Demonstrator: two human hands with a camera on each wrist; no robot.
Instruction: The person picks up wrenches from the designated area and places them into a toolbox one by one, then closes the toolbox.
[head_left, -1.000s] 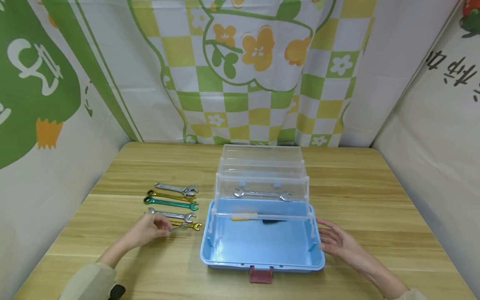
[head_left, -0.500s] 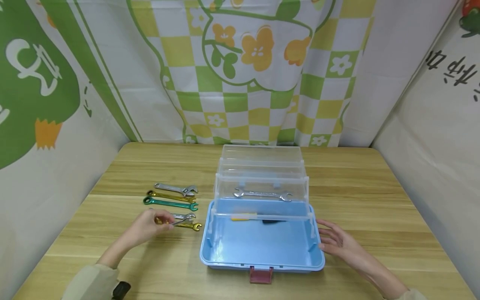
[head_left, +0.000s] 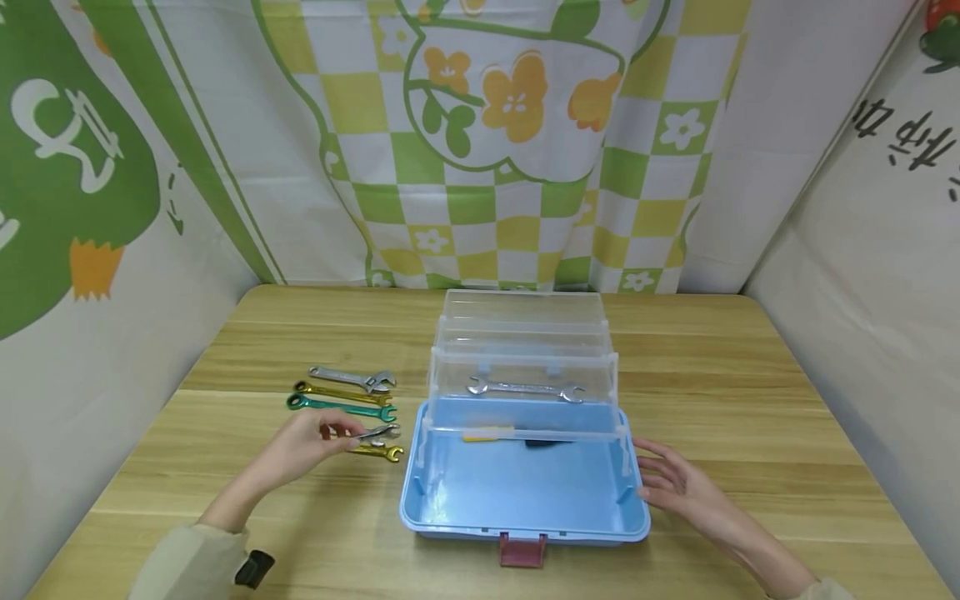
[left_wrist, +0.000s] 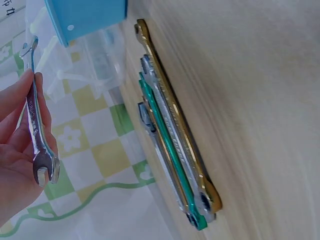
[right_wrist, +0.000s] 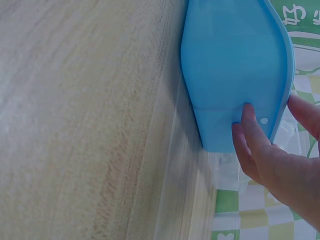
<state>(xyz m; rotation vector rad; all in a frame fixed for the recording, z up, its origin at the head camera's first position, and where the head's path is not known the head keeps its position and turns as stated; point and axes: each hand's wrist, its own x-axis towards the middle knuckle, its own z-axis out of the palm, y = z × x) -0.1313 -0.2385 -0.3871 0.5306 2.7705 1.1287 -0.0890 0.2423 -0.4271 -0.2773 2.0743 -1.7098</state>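
Note:
My left hand (head_left: 306, 443) pinches a silver double open-end wrench (left_wrist: 35, 117) by its middle, raised above the wrenches on the table. Below it lie a gold wrench (head_left: 386, 452) and a silver wrench (left_wrist: 165, 102), both partly hidden by the hand in the head view. Against the right side of a blue toolbox (head_left: 525, 500) rests my right hand (head_left: 678, 483). Its fingers (right_wrist: 255, 132) lie along the outer wall, with the thumb at the rim. Another silver open-end wrench (head_left: 527, 389) lies in a clear tray of the opened box.
Farther back on the left lie a green wrench (head_left: 341, 406), a gold ratchet wrench (head_left: 341, 392) and an adjustable wrench (head_left: 348, 377). Clear trays (head_left: 521, 333) stand raised over the box's back. A yellow-handled tool (head_left: 486, 434) with a black part lies inside. A red latch (head_left: 522, 551) hangs in front.
My left hand has lifted the silver wrench and moved it a little to the right, towards the toolbox. The right hand has stayed at the box's side.

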